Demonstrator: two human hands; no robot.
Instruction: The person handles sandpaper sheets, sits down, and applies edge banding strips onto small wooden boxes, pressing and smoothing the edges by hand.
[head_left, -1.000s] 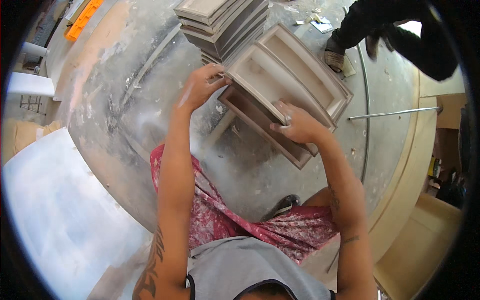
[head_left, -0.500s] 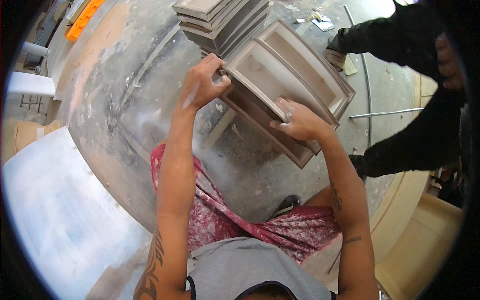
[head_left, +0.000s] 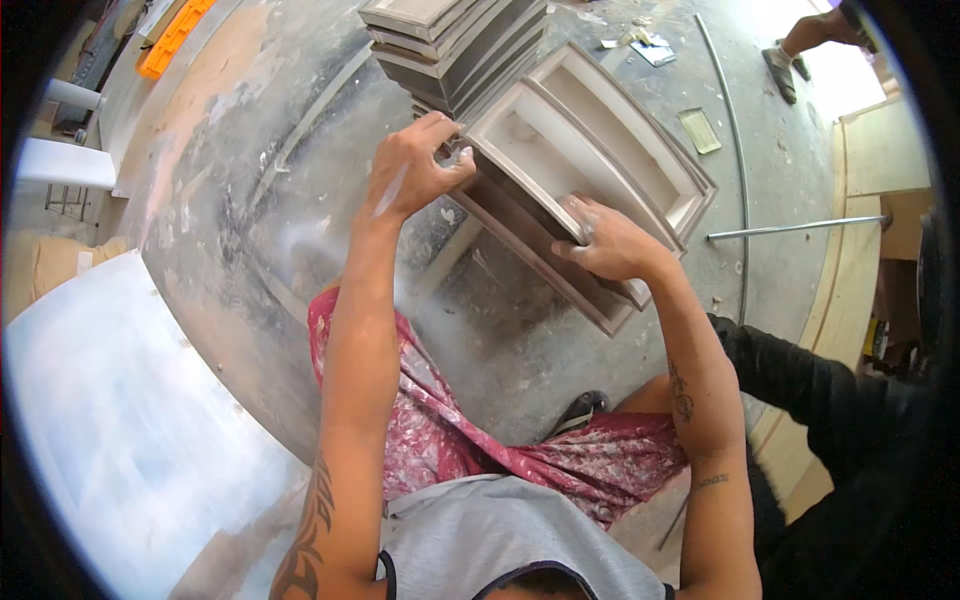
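Observation:
A pale, slightly curved framed panel (head_left: 550, 150) with a raised rim is tilted in front of me, leaning among other framed panels. My left hand (head_left: 415, 165), dusted white, is closed round its upper left corner. Over its near rim lies my right hand (head_left: 610, 240): the fingers rest on the recessed inner face and the thumb is at the outer edge. Whether something thin is under those fingers is hidden. Another framed panel (head_left: 625, 130) stands right behind, and a darker one (head_left: 530, 245) shows beneath on the near side.
A stack of framed panels (head_left: 455, 60) rises beyond my left hand. Metal tubes (head_left: 790, 228) lie at the right. A white board (head_left: 140, 420) is at the lower left. Dark-clothed legs (head_left: 800, 380) of a person are close on my right; another person's foot (head_left: 780, 75) is far right.
The person in dark clothes has moved from the far right to beside my right arm, uncovering floor and another person's foot. My hands keep the same hold on the panel.

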